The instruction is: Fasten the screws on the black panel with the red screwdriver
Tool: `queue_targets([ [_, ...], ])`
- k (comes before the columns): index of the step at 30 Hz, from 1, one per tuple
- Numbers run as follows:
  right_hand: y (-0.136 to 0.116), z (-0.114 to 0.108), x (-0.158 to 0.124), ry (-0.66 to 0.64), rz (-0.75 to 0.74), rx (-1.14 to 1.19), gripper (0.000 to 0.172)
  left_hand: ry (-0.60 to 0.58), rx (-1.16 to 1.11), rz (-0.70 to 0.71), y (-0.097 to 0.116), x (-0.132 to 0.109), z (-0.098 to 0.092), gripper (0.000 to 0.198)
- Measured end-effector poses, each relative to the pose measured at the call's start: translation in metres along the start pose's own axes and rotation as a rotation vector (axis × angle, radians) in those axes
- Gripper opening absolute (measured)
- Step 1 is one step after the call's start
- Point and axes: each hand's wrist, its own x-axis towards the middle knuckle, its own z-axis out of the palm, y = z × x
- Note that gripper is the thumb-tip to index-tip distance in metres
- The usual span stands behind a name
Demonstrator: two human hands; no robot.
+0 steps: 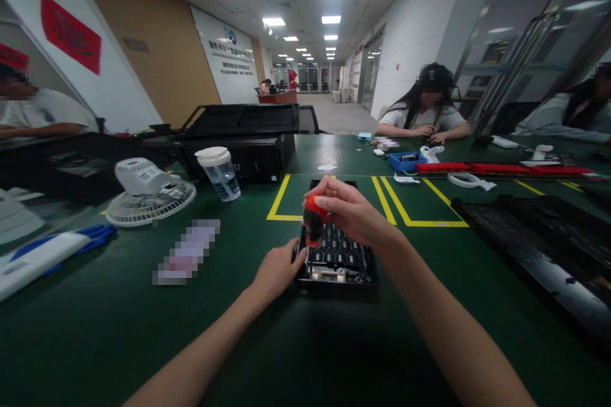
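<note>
A screwdriver (314, 227) with a red and black handle stands nearly upright in my right hand (346, 206). My fingers pinch the top of its handle. Its thin shaft points down into the near left corner of a black open case (375, 276). Inside the case are rows of dark hexagonal cells and, along the near edge, a light strip with small metal and white parts. My left hand (281, 270) holds the case's left side, thumb over the rim; its other fingers are partly hidden. Where exactly the screwdriver's tip rests is hard to make out.
A lidded plastic cup (219, 175), a white fan (151, 194) and a blurred flat item (188, 253) are on the left. Behind stands a black computer case (238, 156). To the right lie a blue tray (403, 162), red strips (501, 169) and a large black panel (539, 254). Other people sit around.
</note>
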Motion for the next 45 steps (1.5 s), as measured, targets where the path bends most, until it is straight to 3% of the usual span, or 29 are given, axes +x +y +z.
queue_targets([
  [30,-0.0023,-0.0011,-0.0005,0.054,-0.060,-0.100,0.016,0.008,-0.003,0.007,-0.0036,0.0020,0.0044,0.040],
  [45,-0.0019,0.0008,0.0015,0.198,-0.204,-0.405,0.017,-0.007,0.023,-0.012,-0.0005,0.0017,0.0020,0.038],
])
